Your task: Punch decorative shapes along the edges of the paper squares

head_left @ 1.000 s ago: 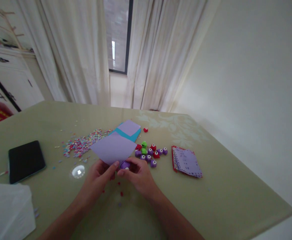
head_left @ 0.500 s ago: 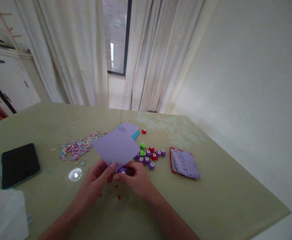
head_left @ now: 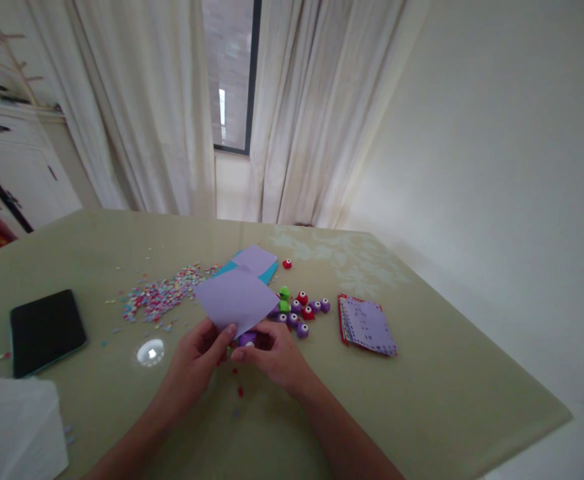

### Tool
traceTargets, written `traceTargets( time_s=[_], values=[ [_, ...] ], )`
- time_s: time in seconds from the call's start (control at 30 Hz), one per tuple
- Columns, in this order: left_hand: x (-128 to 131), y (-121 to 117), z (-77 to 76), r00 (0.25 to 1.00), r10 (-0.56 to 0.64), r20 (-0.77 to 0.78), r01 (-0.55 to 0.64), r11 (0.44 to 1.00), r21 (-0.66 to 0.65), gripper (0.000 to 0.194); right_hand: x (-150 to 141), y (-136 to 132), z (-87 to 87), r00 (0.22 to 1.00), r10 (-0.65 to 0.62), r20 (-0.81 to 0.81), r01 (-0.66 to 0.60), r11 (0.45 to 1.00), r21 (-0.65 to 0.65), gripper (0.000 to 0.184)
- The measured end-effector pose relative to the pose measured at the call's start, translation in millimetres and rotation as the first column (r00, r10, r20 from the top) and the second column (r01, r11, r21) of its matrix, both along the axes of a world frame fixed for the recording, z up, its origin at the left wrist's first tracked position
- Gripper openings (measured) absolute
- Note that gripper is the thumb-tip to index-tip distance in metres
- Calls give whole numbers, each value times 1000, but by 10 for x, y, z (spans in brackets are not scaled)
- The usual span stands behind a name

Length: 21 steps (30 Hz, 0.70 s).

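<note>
My left hand point(head_left: 197, 360) pinches the near corner of a square sheet of purple paper point(head_left: 236, 299) between thumb and fingers. The sheet is held tilted above the table. Close beside it, my right hand point(head_left: 275, 353) curls around a small purple craft punch point(head_left: 247, 339), partly hidden by the fingers, at the sheet's near edge. Just beyond the right hand lie several purple punches point(head_left: 293, 319) of the same kind, with red ones point(head_left: 303, 298) and green ones point(head_left: 285, 306). Another purple sheet point(head_left: 257, 259) rests on blue paper point(head_left: 271, 271) behind.
Colourful paper bits point(head_left: 165, 293) are scattered left of centre. A stack of punched sheets point(head_left: 372, 327) lies at right. On the left are a black tablet point(head_left: 48, 332) and a crumpled white sheet point(head_left: 17, 427). Red bits point(head_left: 241, 392) lie below my hands.
The held sheet tilts flatter and has shifted slightly right and down, baring more of the blue paper. Both hands keep their grip; the camera view has shifted a little.
</note>
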State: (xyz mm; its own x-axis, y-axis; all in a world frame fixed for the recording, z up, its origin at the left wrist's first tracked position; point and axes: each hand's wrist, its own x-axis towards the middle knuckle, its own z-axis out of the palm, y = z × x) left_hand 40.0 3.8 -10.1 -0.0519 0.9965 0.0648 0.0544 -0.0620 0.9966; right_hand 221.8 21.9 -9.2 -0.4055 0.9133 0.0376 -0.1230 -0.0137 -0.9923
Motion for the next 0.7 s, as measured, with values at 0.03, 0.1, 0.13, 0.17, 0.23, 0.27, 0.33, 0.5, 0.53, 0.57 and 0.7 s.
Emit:
traceTargets(
  time_s=[0.03,0.1,0.13,0.17,0.23,0.27,0.33,0.5,0.53,0.57,0.7],
  values=[
    [4,-2,15,1000,10,-4,-10,1000,1,52,-6,-3,9,1000,-2,-4,2,1000,-5,47],
    [13,-7,39,1000,26,-13,-26,1000,11,52,-20,-11,20,1000,-1,-11,1,1000,-17,49],
    [19,-10,45,999,29,-18,-29,999,21,51,-28,-14,21,1000,-6,-17,5,1000,-25,50],
    [26,-15,47,999,32,-24,-32,999,31,50,-36,-17,20,1000,-14,-24,13,999,-38,51],
    [39,-27,46,998,48,-41,-46,998,39,48,-53,-21,13,998,-49,-38,46,996,-70,55],
    [44,-35,44,997,59,-55,-58,998,34,47,-61,-22,9,997,-71,-42,67,994,-87,58],
    [48,-48,41,992,79,-95,-78,997,13,49,-68,-21,4,994,-102,-40,97,990,-106,61],
    [25,-56,45,980,97,-172,-95,995,16,51,-23,2,10,989,-145,-15,143,984,-103,62],
    [22,-56,44,978,87,-187,-85,996,20,50,-10,9,9,987,-160,-19,157,982,-110,62],
    [21,-58,40,976,72,-203,-70,997,20,49,2,17,5,983,-178,-33,173,978,-118,61],
    [41,-70,1,967,-10,-254,1,999,-33,49,4,50,-25,963,-242,-120,219,959,-179,63]
  ],
)
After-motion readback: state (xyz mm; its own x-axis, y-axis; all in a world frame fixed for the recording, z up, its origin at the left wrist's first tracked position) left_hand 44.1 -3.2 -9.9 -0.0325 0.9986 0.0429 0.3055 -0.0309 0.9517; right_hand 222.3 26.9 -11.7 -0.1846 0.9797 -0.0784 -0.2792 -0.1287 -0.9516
